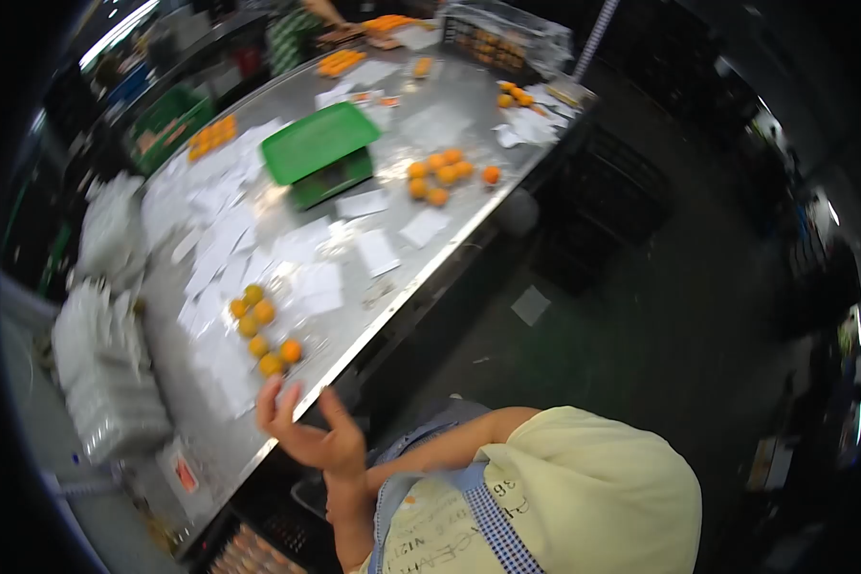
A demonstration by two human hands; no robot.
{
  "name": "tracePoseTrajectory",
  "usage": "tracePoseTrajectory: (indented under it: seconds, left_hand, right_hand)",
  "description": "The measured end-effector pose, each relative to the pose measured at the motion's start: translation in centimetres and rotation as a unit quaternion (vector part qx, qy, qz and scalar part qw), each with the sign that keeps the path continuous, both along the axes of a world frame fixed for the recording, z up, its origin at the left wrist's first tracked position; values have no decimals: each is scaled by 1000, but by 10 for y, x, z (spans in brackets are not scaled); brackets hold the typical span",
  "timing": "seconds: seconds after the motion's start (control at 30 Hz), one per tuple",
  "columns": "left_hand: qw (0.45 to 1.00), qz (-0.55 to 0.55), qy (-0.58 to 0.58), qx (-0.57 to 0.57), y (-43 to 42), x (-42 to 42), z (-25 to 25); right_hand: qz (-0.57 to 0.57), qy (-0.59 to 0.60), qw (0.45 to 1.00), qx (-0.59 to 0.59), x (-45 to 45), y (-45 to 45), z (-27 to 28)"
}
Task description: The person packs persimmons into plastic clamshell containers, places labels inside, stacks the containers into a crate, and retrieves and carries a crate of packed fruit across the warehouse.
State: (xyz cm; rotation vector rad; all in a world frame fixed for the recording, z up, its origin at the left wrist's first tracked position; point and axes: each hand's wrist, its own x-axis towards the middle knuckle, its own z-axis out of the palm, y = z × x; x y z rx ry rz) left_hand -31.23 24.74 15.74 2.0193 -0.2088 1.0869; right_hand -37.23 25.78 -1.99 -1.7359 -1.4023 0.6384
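My left hand (311,430) is raised by the near edge of the metal table, with fingers spread and nothing visible in them. Just beyond its fingertips lies a loose cluster of orange fruit (263,313), some greenish-yellow, resting on and beside white paper sheets (318,287). My right forearm (440,450) crosses in front of my body toward the left wrist. The right hand itself is hidden behind the left arm, so its fingers do not show. Motion blurs parts of the picture.
A green-topped scale (320,143) stands mid-table, with more orange fruit (440,174) to its right. Clear plastic trays (110,378) are stacked at the left. A black crate (488,40) stands at the far end, near a co-worker's hand (383,40). Below is another crate (253,553).
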Motion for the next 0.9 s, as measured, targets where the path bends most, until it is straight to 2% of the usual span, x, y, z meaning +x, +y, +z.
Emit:
tracePoseTrajectory:
  seconds: [0.07, 0.13, 0.23, 0.27, 0.37, 0.47, 0.5, 0.53, 0.57, 0.6, 0.63, 0.7, 0.77, 0.8, 0.87, 0.9]
  left_hand:
    - [994, -109, -11, 2, -78, 9, -6]
    - [976, -216, -8, 5, -147, 7, -16]
    - [926, -376, 30, 2, -228, 3, -26]
    - [912, -409, 27, 7, -250, 6, -30]
    - [889, -453, 61, 26, -294, 24, -43]
    - [894, -430, 120, 35, -322, 56, -60]
    - [890, -429, 150, 27, -328, 71, -72]
    - [861, -441, 244, -66, -333, 84, -92]
    - [817, -442, 334, -159, -337, 97, -113]
    - [786, -441, 391, -185, -340, 112, -131]
    - [752, -436, 449, -209, -343, 129, -147]
    - [725, -426, 507, -191, -356, 161, -177]
    - [676, -394, 593, -189, -391, 192, -184]
    - [652, -402, 614, -191, -413, 205, -180]
    - [599, -416, 654, -198, -472, 231, -174]
    - [581, -439, 660, -184, -504, 242, -176]
  right_hand:
    - [-25, -30, 998, -49, 14, -43, -6]
    - [-96, -28, 993, -59, 30, -97, -1]
    - [-284, 42, 958, 6, 52, -195, 29]
    - [-327, 104, 939, 15, 57, -229, 47]
    - [-393, 152, 891, 171, 65, -296, 33]
    - [-447, 191, 808, 332, 79, -351, 14]
    - [-507, 173, 808, 245, 84, -376, 15]
    - [-553, 158, 804, 151, 89, -400, 17]
    - [-556, 174, 812, -28, 94, -431, 17]
    - [-587, 192, 786, 20, 99, -456, 7]
    - [-614, 211, 758, 69, 103, -482, -11]
    - [-675, 228, 699, 64, 98, -540, -57]
    - [-747, 248, 616, 31, 66, -606, -148]
    - [-810, 203, 550, -18, 34, -634, -159]
    - [-881, 263, 390, -54, -50, -684, -223]
    - [-915, 313, 255, -6, -94, -698, -236]
